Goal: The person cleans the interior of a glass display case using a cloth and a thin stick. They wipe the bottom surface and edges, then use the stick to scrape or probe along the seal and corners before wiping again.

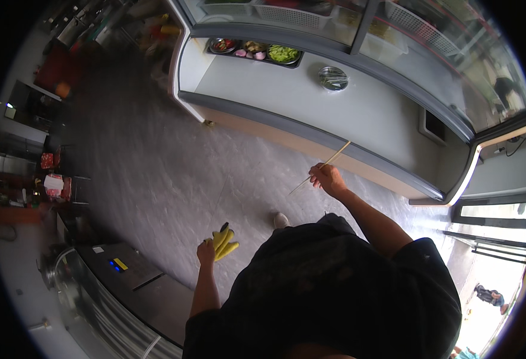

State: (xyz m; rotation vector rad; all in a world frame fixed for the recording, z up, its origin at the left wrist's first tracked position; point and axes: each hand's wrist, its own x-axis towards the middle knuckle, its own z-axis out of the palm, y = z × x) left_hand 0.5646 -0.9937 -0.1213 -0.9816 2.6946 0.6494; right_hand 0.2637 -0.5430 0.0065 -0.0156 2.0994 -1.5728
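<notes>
My right hand (328, 178) is closed around a long thin stick (337, 152), pale yellow at its upper end and greyish towards its lower end. It is held slantwise beside the front edge of the white display counter (263, 87). Lower and to the left, my left hand (206, 252) grips a yellow thing with several finger-like parts (222, 244) and one dark tip; whether it is a glove or a bunch of bananas I cannot tell. It is held over the grey floor, away from the counter.
On the counter stand a dark tray (298, 64) with bowls of cut food and a film-wrapped round dish (333, 79). Baskets (289, 14) sit behind glass above. A dark-topped appliance (141, 273) stands lower left. A person (490, 296) is beyond the glass doors at right.
</notes>
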